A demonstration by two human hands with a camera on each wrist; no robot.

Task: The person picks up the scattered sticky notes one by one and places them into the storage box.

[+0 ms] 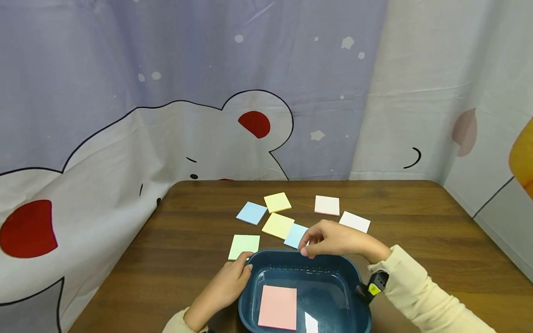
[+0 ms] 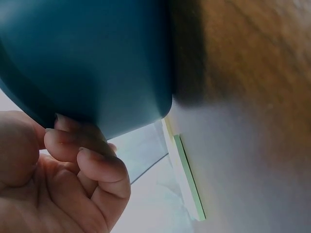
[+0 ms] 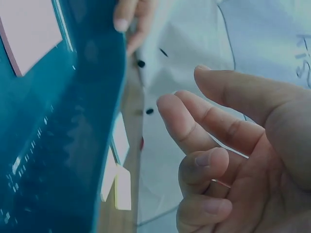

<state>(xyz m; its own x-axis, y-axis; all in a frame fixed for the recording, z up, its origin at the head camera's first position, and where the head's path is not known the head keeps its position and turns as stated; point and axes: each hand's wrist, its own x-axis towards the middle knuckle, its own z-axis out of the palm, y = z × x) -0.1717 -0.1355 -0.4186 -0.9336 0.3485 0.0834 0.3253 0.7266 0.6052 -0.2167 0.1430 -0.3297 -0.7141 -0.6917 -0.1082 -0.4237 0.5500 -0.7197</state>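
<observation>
A dark blue plastic basin (image 1: 333, 296) stands at the table's near edge with a pink sticky-note pad (image 1: 277, 307) lying inside. My left hand (image 1: 226, 283) grips the basin's left rim, thumb on top and fingers curled beneath, as the left wrist view shows. Over the far rim hangs my right hand (image 1: 333, 238), its fingers loosely bent and nothing between them in the right wrist view. Nearest to its fingertips is a light blue pad (image 1: 294, 235), partly hidden by the hand. A green pad (image 1: 244, 246) lies just beyond my left hand.
Beyond the basin, two yellow pads (image 1: 278, 225) and another blue pad (image 1: 251, 213) lie on the wooden table (image 1: 191, 249). Farther right are a pale pink pad (image 1: 326, 205) and a white pad (image 1: 355, 222). A printed curtain (image 1: 187, 55) hangs behind the table.
</observation>
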